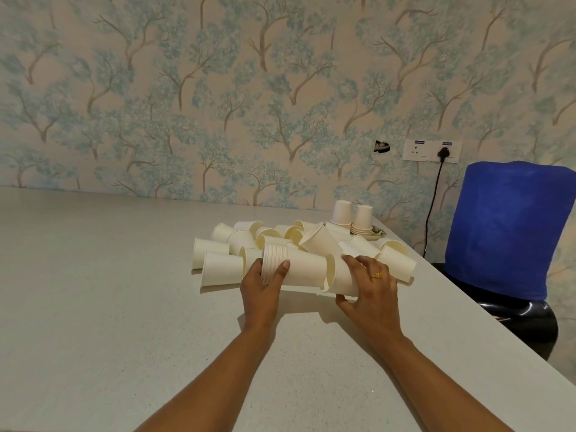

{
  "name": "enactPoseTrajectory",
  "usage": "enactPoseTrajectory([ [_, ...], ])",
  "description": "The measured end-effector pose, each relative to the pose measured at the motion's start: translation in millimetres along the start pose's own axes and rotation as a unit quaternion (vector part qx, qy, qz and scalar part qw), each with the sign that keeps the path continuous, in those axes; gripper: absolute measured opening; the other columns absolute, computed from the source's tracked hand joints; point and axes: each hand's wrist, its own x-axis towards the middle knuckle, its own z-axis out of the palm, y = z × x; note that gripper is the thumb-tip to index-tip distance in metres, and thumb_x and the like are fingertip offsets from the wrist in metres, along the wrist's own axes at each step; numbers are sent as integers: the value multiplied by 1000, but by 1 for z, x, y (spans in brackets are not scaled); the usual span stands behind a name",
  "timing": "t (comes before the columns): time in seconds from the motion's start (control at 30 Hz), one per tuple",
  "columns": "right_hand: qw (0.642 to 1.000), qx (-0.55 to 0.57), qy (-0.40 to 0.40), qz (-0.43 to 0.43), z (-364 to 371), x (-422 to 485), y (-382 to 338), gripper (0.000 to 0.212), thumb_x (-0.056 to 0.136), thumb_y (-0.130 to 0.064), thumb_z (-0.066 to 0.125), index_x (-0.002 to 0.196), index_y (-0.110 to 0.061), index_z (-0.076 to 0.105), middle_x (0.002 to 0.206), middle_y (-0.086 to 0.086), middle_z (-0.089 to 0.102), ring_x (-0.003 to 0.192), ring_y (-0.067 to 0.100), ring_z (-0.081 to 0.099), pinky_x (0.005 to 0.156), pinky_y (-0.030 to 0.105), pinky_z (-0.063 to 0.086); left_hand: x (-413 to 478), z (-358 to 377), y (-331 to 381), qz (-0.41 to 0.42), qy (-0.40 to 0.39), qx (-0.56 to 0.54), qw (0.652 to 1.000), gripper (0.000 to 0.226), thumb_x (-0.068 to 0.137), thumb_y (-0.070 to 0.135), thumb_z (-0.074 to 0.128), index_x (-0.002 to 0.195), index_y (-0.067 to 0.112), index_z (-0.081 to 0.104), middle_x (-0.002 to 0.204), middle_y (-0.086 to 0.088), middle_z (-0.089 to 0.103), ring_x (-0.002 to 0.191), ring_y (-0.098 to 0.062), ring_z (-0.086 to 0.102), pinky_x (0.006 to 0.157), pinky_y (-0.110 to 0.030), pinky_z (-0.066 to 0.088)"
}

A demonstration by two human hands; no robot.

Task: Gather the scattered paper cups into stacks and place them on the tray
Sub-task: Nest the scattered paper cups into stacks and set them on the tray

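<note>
We see the left hand gripping the rim end of a sideways nested stack, the right hand curled round a single cup at its base, loose cups heaped between them and the tray with two upturned stacks near the table's far right edge.

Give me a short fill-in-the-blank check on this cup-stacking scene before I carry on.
The left grip holds the sideways nested stack of white paper cups at its ____ end.
The right grip, holding a single white paper cup, wears a gold ____.
Upside-down white cup stacks standing on the small patterned tray number ____.
The chair back beside the pale table wears a ____ cover.
Missing words: rim; ring; two; blue.
</note>
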Motion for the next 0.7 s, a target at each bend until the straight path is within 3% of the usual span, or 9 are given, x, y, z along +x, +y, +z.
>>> enactPoseTrajectory([
  [0.2,999,25,-13,-38,2,2,-5,78,43,-15,89,116,-7,62,106,17,64,95,38,60,69,48,57,1,0,-2,-16,-4,-44,999,9,83,26,64,89,30,59,103,-1,62,96,-14,58,71,-19,50],
  [0.33,996,47,-19,-72,7,2,-12,79,44,-13,89,116,-6,61,107,16,64,96,36,61,66,44,58,-3,4,-3,-25,-73,-56,995,9,83,22,63,89,29,63,91,6,66,83,-7,64,58,-15,51],
  [0.47,993,75,-30,-90,12,3,-15,78,50,-12,87,121,-5,58,111,17,63,101,36,60,73,42,57,-3,4,-5,-24,-110,-32,993,23,79,26,66,100,34,59,100,10,65,91,-4,63,60,-13,52],
  [0.57,990,90,-52,-96,13,5,-12,75,57,-13,84,126,-4,54,116,18,60,107,35,57,79,42,55,-4,4,-6,-14,-135,28,990,39,66,25,79,94,40,55,94,19,62,87,0,60,58,-9,50],
  [0.7,979,136,-116,-99,13,10,-4,64,78,-33,71,133,-10,47,130,10,52,119,24,48,94,36,47,0,1,-9,-6,-92,40,995,40,65,23,80,94,37,58,95,15,62,90,-5,60,64,-16,53],
])
